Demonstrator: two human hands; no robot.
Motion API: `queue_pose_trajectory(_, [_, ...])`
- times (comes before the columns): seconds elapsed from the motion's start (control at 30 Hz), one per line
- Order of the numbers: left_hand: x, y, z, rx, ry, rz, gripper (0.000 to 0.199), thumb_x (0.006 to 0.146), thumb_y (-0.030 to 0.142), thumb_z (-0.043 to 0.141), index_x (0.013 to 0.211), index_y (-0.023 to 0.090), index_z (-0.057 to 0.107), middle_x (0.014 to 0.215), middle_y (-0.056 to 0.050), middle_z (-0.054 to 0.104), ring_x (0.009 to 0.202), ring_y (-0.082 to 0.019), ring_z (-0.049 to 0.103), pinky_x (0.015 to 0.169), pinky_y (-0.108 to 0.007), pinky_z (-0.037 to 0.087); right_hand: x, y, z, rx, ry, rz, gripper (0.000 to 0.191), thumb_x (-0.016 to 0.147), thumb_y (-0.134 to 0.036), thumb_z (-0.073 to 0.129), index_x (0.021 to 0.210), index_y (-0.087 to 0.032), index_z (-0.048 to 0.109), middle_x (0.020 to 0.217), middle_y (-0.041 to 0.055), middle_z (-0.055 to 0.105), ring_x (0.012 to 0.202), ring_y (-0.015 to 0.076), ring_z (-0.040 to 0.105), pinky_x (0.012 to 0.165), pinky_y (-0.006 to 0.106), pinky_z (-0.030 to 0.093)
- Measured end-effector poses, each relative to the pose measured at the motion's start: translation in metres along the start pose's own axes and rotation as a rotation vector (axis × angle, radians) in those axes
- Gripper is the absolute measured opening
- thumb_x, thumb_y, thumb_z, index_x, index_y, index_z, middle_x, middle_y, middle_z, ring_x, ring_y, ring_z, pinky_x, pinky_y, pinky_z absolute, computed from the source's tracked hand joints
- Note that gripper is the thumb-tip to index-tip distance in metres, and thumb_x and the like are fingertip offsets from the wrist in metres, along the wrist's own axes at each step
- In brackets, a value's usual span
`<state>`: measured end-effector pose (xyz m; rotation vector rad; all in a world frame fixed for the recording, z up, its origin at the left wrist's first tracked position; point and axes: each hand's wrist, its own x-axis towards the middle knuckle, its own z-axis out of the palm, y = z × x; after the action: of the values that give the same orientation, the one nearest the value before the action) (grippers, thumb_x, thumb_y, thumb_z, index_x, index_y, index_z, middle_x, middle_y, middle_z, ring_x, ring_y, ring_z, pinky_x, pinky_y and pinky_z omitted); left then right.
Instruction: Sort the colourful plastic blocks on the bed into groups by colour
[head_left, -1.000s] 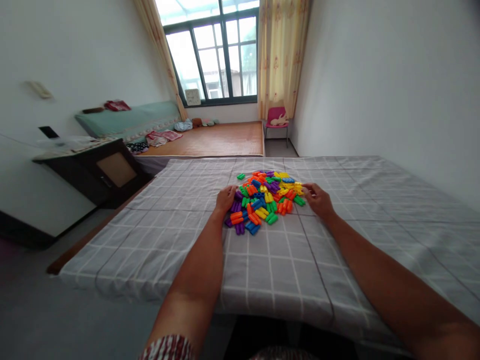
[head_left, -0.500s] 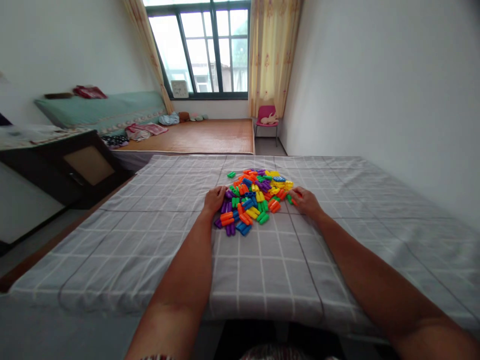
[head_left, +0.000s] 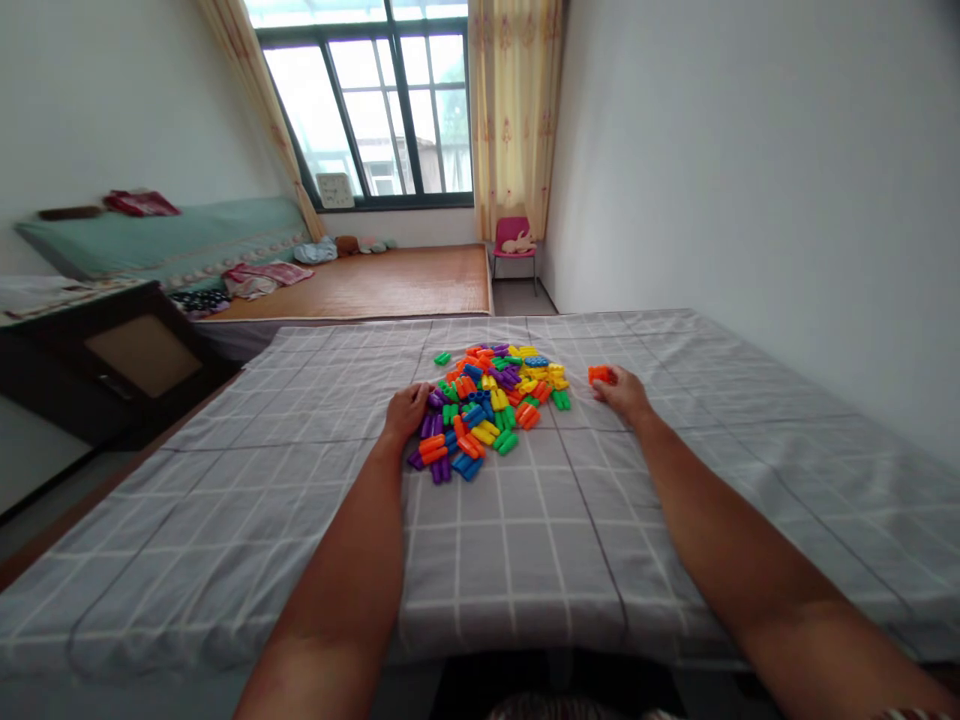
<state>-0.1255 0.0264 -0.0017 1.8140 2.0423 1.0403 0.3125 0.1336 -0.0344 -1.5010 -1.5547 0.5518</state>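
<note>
A pile of plastic blocks (head_left: 487, 405) in orange, green, blue, yellow and purple lies on the grey checked cloth (head_left: 525, 540). At the pile's left edge rests my left hand (head_left: 407, 410), its fingers closed beside a purple block; whether they grip something is hidden. Off to the right of the pile, my right hand (head_left: 625, 393) pinches an orange block (head_left: 599, 374) between thumb and fingers. One green block (head_left: 442, 358) sits apart at the back left of the pile.
Beyond the cloth-covered table stands a low bed (head_left: 390, 285) with clothes on it. A dark cabinet (head_left: 142, 365) is at the left. A pink chair (head_left: 514, 236) holds a plush toy near the window. A white wall runs along the right.
My right hand has moved right, away from the pile, with the orange block in it. A green block at the pile's right edge is now uncovered. The view has shifted slightly.
</note>
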Motion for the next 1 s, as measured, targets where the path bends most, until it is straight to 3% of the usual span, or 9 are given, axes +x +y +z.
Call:
queue_pose_trajectory(0.1, [0.0, 0.0, -0.001, -0.003, 0.001, -0.006, 0.048, 0.091, 0.044, 0.035, 0.099, 0.017, 0.074, 0.092, -0.006, 0.075, 0.087, -0.02, 0.066, 0.075, -0.026, 0.046, 0.0, -0.002, -0.004, -0.159, -0.016, 0.048, 0.046, 0.08, -0.043, 0.06, 0.115, -0.014, 0.064, 0.102, 0.0132, 0.071, 0.082, 0.0222, 0.069, 0.078, 0.037, 0.055])
queue_pose_trajectory(0.23, [0.0, 0.002, -0.003, -0.013, -0.013, -0.004, 0.049, 0.09, 0.045, 0.035, 0.1, 0.016, 0.074, 0.091, -0.007, 0.075, 0.085, -0.02, 0.067, 0.074, -0.026, 0.047, 0.003, -0.005, -0.014, -0.384, 0.069, -0.037, 0.038, 0.086, -0.039, 0.053, 0.107, -0.012, 0.068, 0.111, 0.018, 0.068, 0.104, 0.0275, 0.063, 0.092, 0.039, 0.047])
queue_pose_trajectory(0.37, [0.0, 0.0, -0.003, -0.01, -0.028, -0.017, 0.049, 0.09, 0.046, 0.034, 0.1, 0.018, 0.073, 0.092, -0.006, 0.075, 0.088, -0.02, 0.066, 0.076, -0.026, 0.046, 0.001, -0.002, -0.016, -0.366, 0.068, -0.108, 0.038, 0.085, -0.037, 0.053, 0.11, -0.013, 0.067, 0.109, 0.0155, 0.067, 0.095, 0.0249, 0.063, 0.087, 0.037, 0.049])
queue_pose_trajectory(0.5, [0.002, -0.005, -0.002, -0.028, -0.03, 0.014, 0.053, 0.09, 0.049, 0.033, 0.1, 0.017, 0.074, 0.088, -0.006, 0.075, 0.085, -0.021, 0.065, 0.075, -0.026, 0.046, -0.005, 0.004, -0.013, -0.36, 0.066, -0.215, 0.027, 0.079, -0.028, 0.059, 0.102, -0.016, 0.068, 0.101, 0.0114, 0.068, 0.09, 0.0228, 0.062, 0.087, 0.036, 0.047])
queue_pose_trajectory(0.67, [0.001, -0.003, -0.004, -0.04, -0.028, 0.026, 0.054, 0.088, 0.051, 0.034, 0.1, 0.016, 0.074, 0.086, -0.005, 0.075, 0.081, -0.021, 0.065, 0.071, -0.026, 0.045, 0.005, 0.009, -0.007, -0.324, 0.116, -0.085, 0.02, 0.076, -0.015, 0.055, 0.094, -0.019, 0.065, 0.096, 0.0065, 0.071, 0.081, 0.0187, 0.064, 0.08, 0.031, 0.048])
queue_pose_trajectory(0.77, [0.0, -0.001, -0.005, -0.059, -0.03, 0.002, 0.054, 0.087, 0.052, 0.036, 0.099, 0.016, 0.074, 0.083, -0.004, 0.075, 0.078, -0.021, 0.065, 0.069, -0.026, 0.045, 0.023, 0.007, -0.006, -0.355, 0.075, -0.023, 0.018, 0.075, -0.012, 0.056, 0.089, -0.02, 0.065, 0.095, 0.0051, 0.071, 0.082, 0.0183, 0.065, 0.078, 0.03, 0.048])
queue_pose_trajectory(0.9, [0.0, 0.001, -0.007, -0.089, -0.036, -0.012, 0.054, 0.085, 0.054, 0.038, 0.097, 0.016, 0.075, 0.08, -0.004, 0.075, 0.078, -0.021, 0.065, 0.07, -0.026, 0.046, 0.039, 0.009, -0.006, -0.356, 0.033, -0.017, 0.018, 0.074, -0.011, 0.056, 0.088, -0.02, 0.064, 0.095, 0.0049, 0.072, 0.083, 0.0181, 0.066, 0.078, 0.029, 0.048])
queue_pose_trajectory(1.0, [0.0, 0.002, -0.008, -0.109, -0.034, 0.006, 0.054, 0.084, 0.054, 0.038, 0.096, 0.016, 0.075, 0.084, -0.004, 0.075, 0.082, -0.022, 0.066, 0.074, -0.027, 0.047, 0.034, 0.017, -0.007, -0.358, 0.07, -0.07, 0.02, 0.077, -0.014, 0.055, 0.094, -0.02, 0.063, 0.099, 0.0067, 0.071, 0.085, 0.0188, 0.066, 0.078, 0.029, 0.048])
